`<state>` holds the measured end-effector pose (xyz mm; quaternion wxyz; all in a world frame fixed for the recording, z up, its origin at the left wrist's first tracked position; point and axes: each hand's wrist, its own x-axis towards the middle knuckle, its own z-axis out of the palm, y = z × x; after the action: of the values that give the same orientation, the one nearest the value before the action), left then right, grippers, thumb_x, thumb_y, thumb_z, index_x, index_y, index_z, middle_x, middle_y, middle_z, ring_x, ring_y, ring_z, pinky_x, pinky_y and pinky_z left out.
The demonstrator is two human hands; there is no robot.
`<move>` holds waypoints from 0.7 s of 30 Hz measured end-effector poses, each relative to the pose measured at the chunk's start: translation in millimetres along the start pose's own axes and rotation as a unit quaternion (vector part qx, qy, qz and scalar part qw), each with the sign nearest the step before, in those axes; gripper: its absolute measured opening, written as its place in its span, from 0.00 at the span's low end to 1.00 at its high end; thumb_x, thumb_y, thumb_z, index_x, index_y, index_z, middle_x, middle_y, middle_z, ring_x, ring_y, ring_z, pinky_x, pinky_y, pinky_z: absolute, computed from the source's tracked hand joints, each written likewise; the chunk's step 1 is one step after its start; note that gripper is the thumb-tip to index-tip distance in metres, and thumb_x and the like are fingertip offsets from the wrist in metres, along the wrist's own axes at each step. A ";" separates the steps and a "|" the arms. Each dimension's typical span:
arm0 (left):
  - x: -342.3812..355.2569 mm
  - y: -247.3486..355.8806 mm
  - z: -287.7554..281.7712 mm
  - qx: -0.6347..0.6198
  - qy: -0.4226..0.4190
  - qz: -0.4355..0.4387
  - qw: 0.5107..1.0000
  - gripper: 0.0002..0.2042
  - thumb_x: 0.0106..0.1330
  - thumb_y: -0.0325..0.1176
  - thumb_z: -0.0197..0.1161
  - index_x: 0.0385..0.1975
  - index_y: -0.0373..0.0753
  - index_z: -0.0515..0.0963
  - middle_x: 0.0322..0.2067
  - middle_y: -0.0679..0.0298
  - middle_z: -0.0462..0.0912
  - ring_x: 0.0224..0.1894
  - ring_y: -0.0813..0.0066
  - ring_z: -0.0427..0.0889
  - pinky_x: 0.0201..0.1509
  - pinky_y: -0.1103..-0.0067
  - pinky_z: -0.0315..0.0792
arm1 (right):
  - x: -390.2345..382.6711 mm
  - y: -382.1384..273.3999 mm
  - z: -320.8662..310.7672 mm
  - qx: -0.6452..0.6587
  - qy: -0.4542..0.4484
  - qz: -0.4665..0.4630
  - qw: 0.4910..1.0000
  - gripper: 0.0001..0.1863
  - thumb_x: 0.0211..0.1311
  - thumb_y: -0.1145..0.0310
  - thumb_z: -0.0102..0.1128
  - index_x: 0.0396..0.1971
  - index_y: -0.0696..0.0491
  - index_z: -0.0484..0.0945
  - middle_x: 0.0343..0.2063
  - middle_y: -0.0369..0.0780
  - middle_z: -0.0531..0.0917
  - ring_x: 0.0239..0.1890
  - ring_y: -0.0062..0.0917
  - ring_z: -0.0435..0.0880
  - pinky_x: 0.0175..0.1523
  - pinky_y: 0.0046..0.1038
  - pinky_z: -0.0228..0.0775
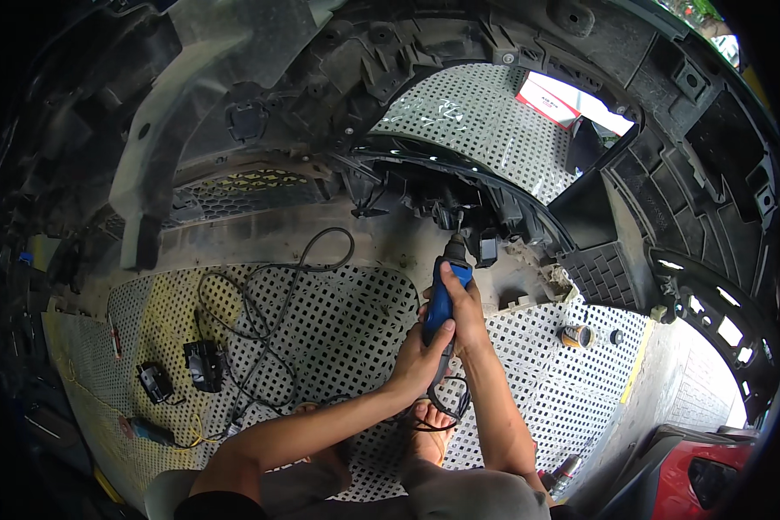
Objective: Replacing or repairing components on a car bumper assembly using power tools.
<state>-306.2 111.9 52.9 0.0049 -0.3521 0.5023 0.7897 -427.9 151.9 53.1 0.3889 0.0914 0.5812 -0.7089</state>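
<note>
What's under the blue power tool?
Perforated flooring shows left and right of the blue power tool. Whatever lies directly beneath is covered by the tool, left hand and right hand.

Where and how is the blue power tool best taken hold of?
The blue power tool is probably best gripped around its long body, behind the dark nose, from the person's near side: the nose points away from them. The left hand and right hand both hold that body.

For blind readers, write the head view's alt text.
A person's left grip and right grip clasp a blue-and-black power tool pointing toward a large, curved, black plastic bumper. A black, boxy device lies left on a black-dotted white mat.
</note>
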 end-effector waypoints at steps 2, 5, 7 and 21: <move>0.3 0.8 -2.3 0.002 0.000 -0.008 1.000 0.30 0.74 0.58 0.60 0.55 0.33 0.70 0.27 0.66 0.77 0.19 0.81 0.78 0.21 0.83 0.74 | 1.4 1.6 2.2 0.006 -0.001 -0.003 1.000 0.32 0.68 0.46 0.68 0.54 0.56 0.67 0.31 0.45 0.82 0.22 0.29 0.84 0.26 0.30 0.78; 0.7 0.2 -0.5 0.013 0.007 0.007 1.000 0.31 0.74 0.59 0.61 0.55 0.32 0.70 0.27 0.66 0.77 0.19 0.81 0.78 0.21 0.83 0.74 | 1.3 0.4 1.2 0.006 0.004 -0.002 1.000 0.33 0.68 0.46 0.68 0.54 0.57 0.67 0.31 0.45 0.82 0.22 0.29 0.84 0.26 0.30 0.78; 1.8 -2.4 -3.2 0.006 0.011 0.000 1.000 0.31 0.73 0.59 0.61 0.55 0.31 0.70 0.27 0.66 0.77 0.20 0.80 0.78 0.22 0.83 0.74 | 2.4 1.8 3.4 -0.001 0.005 0.000 1.000 0.33 0.68 0.46 0.68 0.54 0.57 0.66 0.30 0.44 0.82 0.22 0.29 0.84 0.26 0.29 0.78; 0.0 -0.8 -5.5 0.015 0.020 -0.004 1.000 0.26 0.75 0.57 0.59 0.49 0.35 0.69 0.27 0.66 0.77 0.21 0.80 0.78 0.22 0.81 0.73 | 5.1 4.8 7.5 -0.005 -0.009 0.001 1.000 0.30 0.68 0.44 0.67 0.49 0.57 0.69 0.29 0.43 0.82 0.22 0.28 0.84 0.25 0.28 0.78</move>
<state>-302.9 107.8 50.9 0.0034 -0.3694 0.5130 0.7748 -425.8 142.7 48.9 0.3953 0.0839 0.5809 -0.7066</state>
